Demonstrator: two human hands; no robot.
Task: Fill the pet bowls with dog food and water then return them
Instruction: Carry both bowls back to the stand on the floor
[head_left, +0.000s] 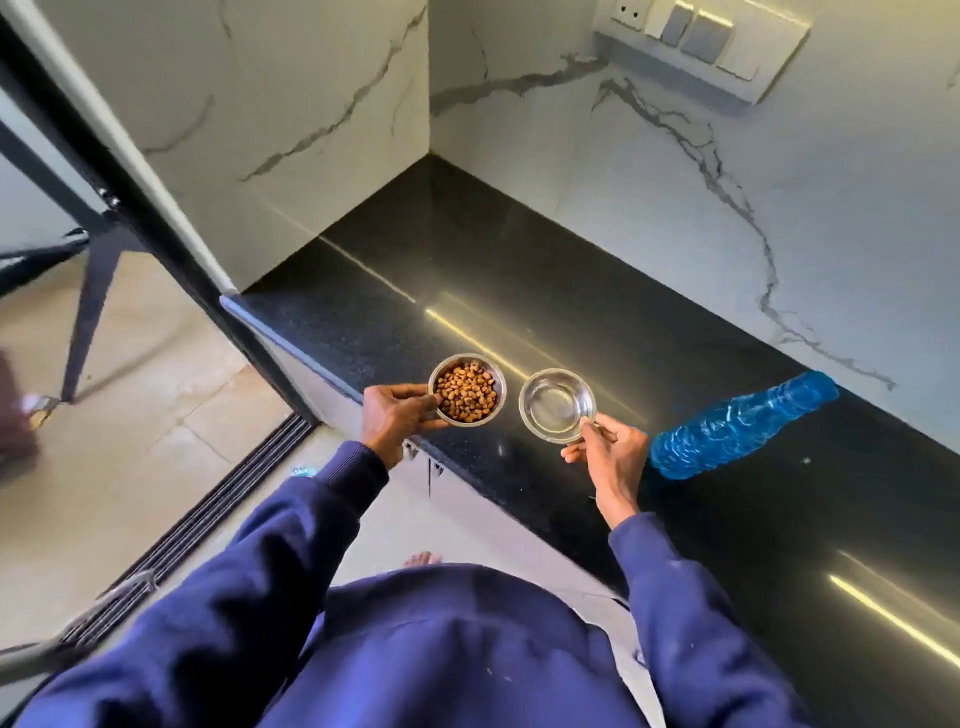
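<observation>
Two pinches, left hand (395, 415) on kibble bowl (497, 373), right hand (615, 454) water bowl (532, 410)

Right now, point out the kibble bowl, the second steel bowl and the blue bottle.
kibble bowl (501, 400): head view, its right-hand wall.
second steel bowl (529, 408): head view, its left inner wall.
blue bottle (743, 423): head view, mid-body.

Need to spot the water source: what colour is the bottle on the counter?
Blue, translucent; the plastic bottle shows best in head view.
</observation>
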